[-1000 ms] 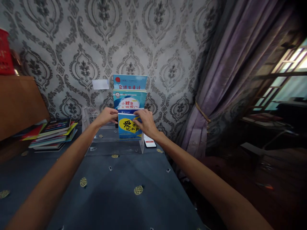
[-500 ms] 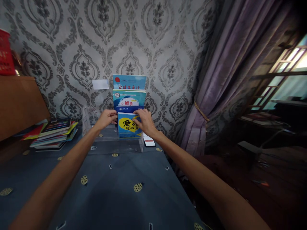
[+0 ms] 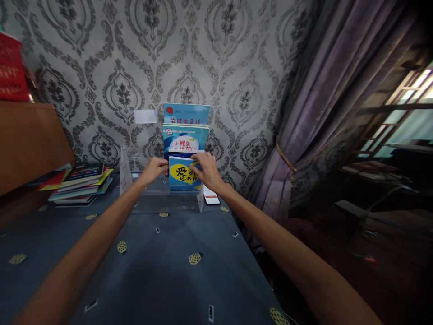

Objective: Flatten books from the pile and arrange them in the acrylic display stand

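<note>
A clear plastic stand (image 3: pixel 123 174) holds several upright books. In front is a small blue book (image 3: pixel 184 186) with a yellow oval and black lettering. Just behind it, the pale top edge and a strip of a dark blue book (image 3: pixel 181 154) show. Closed at the left edges of these two, my left hand (image 3: pixel 154 171) seems to pinch the dark blue one. My right hand (image 3: pixel 207 171) is closed at the front book's upper right corner, thumb across its cover. Whether it also grips the dark blue book I cannot tell. Farther back rise a teal book (image 3: pixel 171 141) and a light blue book (image 3: pixel 187 110).
Left of the stand lies a pile of books (image 3: pixel 81 183), beside a brown wooden cabinet (image 3: pixel 30 144) bearing a red basket (image 3: pixel 13 72). A phone (image 3: pixel 212 197) rests by the stand's right side. Dark patterned cloth covers the table (image 3: pixel 145 271). A purple curtain (image 3: pixel 304 113) hangs at right.
The dark blue book has sunk slightly behind the front book, showing less cover and a pale top edge. Both hands stay at the books. The whole view has shifted a little.
</note>
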The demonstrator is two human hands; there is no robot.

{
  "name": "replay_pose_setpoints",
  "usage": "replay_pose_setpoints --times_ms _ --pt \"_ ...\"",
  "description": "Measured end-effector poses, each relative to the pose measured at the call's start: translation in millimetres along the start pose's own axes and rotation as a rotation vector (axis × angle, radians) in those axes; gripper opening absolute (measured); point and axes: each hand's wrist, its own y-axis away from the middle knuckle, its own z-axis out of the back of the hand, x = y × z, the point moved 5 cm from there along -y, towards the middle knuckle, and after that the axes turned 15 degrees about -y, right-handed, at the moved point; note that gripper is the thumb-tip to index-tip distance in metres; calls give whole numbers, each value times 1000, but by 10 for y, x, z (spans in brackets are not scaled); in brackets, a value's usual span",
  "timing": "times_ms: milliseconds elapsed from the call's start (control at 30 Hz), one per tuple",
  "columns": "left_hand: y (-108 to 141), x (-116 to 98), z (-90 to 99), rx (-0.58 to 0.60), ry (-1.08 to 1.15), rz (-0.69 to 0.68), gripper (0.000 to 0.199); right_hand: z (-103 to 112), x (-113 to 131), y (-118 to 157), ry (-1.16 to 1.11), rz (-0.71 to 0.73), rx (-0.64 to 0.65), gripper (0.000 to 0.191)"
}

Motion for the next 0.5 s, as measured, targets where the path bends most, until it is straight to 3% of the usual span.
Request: replay_pose_setpoints --times_ms 500 --pt "26 -87 23 35 31 16 19 79 120 -18 116 42 -7 17"
